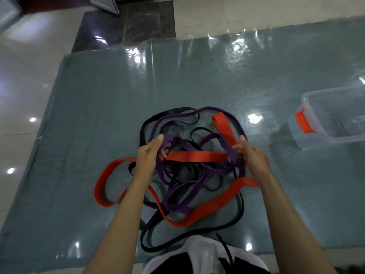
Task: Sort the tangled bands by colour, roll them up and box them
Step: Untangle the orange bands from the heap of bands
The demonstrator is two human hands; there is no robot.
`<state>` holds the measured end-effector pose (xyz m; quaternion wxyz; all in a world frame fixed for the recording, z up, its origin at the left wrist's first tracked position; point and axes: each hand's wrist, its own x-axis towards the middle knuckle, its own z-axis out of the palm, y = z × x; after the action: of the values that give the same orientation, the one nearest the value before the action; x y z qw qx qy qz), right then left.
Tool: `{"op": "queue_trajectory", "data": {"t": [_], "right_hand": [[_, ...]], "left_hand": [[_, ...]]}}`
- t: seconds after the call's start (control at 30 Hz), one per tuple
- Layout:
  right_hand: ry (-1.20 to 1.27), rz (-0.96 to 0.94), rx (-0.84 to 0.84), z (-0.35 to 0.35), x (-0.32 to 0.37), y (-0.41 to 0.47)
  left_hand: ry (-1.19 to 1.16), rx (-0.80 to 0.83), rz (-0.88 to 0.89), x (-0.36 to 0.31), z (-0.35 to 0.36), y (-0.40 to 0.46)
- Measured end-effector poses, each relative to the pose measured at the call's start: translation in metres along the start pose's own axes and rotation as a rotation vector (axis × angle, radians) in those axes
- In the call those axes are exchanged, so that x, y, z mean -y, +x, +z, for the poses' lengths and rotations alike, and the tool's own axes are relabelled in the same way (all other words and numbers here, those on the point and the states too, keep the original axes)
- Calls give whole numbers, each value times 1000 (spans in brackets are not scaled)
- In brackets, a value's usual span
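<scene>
Nearest the camera: white and black clothing (205, 258) at the near edge of a teal mat (88, 115) covered in clear glossy plastic, laid on a tiled floor (23, 80). Both bare forearms reached forward over the mat.

Tangle of bands sat in the mat's near-centre area. A black band (197, 237) looped closest to the near edge, running up the right side of the pile. A wide red band (197, 156) crossed the pile side to side, bulged out toward the mat's left edge and swept back round the near side; one red end stood up at the far right of the pile. Purple bands (173, 194) were knotted through the middle, with a purple loop arcing over the far side. More thin black loops threaded through the heap; couldn't tell how many bands of each colour.

Left hand (148, 157): grip closed, fingers and thumb curled round a purple strand, lifted at the pile's left-centre. Right hand (250, 155): grip closed too, pinching a purple strand where it crossed the red one; red strand touched the fingers.

Farther right, near the mat's right edge: clear plastic box (331, 115), open, orange latch (304, 120) on its left end. Well apart from the tangle.
</scene>
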<state>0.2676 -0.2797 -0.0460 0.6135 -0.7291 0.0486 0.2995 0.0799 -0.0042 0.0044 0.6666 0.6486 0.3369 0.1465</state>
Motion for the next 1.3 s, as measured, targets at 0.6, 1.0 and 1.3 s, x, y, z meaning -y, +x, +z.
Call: {"op": "queue_trajectory", "data": {"t": [0.6,1.0,1.3], "right_hand": [[-17,-117,57,-8,-1,2],[320,43,-163,-6,8,-5],[-292,119,372,-7,2,-24]], "left_hand": [[25,22,39,-9,-22,4],[-376,-278,-191,-16,-26,6],[161,119,-493,-2,-30,-3]]}}
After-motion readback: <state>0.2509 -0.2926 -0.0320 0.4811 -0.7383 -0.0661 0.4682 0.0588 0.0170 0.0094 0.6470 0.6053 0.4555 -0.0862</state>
